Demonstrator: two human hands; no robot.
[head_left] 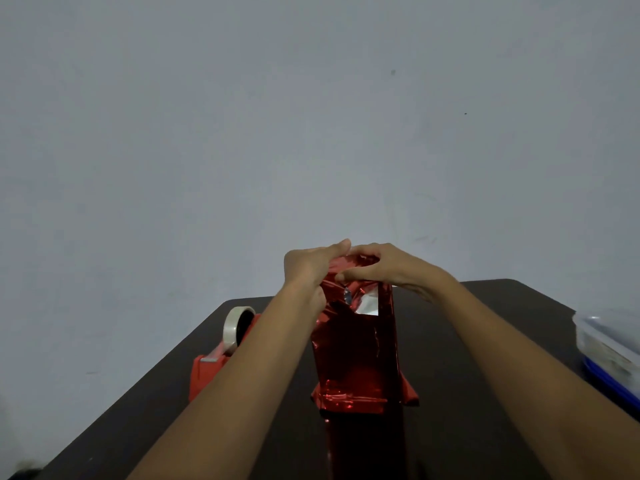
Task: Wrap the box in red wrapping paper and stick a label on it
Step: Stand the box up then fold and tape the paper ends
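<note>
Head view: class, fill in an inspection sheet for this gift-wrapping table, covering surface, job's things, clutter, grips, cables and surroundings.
Surface: dark table, glossy.
Job's things: box stands upright, its sides covered in red wrapping paper; the top end is unfinished, with loose folds and a pale patch showing. No label seen. Red tape dispenser with a clear tape roll stands at the left.
Clutter: lidded plastic container with a blue base, at the right edge.
Grips: left hand and right hand both pinch the paper folds at the top.
Cables: nothing seen.
Surroundings: plain grey wall.
</note>
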